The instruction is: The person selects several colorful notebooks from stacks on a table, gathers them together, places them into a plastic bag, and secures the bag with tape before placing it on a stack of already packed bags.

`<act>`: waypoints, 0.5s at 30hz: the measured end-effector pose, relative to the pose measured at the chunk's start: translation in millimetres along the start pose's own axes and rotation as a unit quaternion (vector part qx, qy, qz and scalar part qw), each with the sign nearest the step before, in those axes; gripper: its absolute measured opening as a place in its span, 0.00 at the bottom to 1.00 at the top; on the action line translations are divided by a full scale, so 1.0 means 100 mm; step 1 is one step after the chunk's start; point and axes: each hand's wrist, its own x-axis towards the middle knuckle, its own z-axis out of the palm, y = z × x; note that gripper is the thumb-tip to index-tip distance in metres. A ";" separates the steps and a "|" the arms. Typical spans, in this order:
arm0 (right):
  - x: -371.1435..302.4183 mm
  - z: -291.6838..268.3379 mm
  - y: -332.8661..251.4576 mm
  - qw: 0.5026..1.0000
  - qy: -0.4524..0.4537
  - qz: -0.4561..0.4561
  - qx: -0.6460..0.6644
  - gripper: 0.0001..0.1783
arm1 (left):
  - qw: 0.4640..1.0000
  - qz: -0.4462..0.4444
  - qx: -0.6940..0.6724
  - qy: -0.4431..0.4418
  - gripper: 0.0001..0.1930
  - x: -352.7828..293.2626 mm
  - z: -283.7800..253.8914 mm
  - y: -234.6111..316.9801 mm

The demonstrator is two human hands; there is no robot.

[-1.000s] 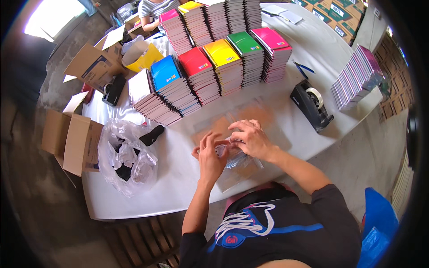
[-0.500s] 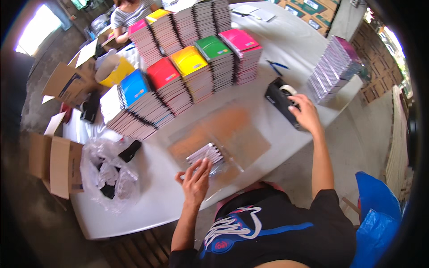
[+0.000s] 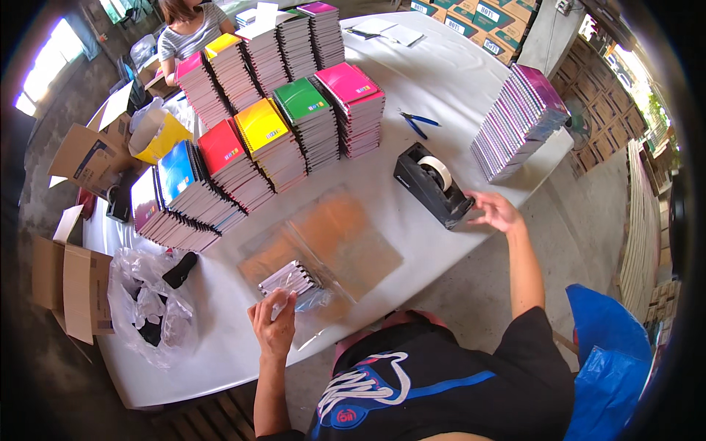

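Observation:
My right hand (image 3: pixel 497 213) is at the near end of a black tape dispenser (image 3: pixel 421 192), fingers apart, fingertips at its cutting edge. Whether a strip of tape clings to them is too small to tell. The dispenser carries a pale tape roll (image 3: pixel 437 173). My left hand (image 3: pixel 273 323) is closed, its fingers curled together around something whitish and see-through that I cannot make out. Just beyond it lies a small pack of slim white sticks with black ends (image 3: pixel 287 278), like pens, with clear plastic around it. Under the pack are flat clear plastic bags (image 3: pixel 353 253) over brownish-orange sheeting.
Stacked spiral notebooks (image 3: pixel 268 136) in several colours fill the table's far left. More purple notebooks (image 3: pixel 515 128) stand at the right edge. Blue-handled pliers (image 3: pixel 419 123) lie behind the dispenser. A plastic bag (image 3: pixel 158 316) and open cartons (image 3: pixel 84 283) are at left. Another person (image 3: pixel 193 33) sits beyond.
My right hand has gone from over the tape roll to the dispenser's near end. My left hand's fingers have curled closed beside the pack. The whole view has shifted somewhat.

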 end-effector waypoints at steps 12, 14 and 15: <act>-0.31 1.04 0.49 0.789 0.403 -0.253 -0.388 0.12 | 0.992 -0.031 -0.120 0.010 0.28 -0.09 0.06 -0.16; -0.24 1.77 0.54 0.876 0.262 -0.281 -0.291 0.12 | 0.990 -0.012 -0.142 0.006 0.32 -0.08 0.07 -0.21; -0.24 2.18 0.63 0.922 0.177 -0.276 -0.206 0.12 | 0.988 0.006 -0.154 0.016 0.34 -0.09 0.09 -0.24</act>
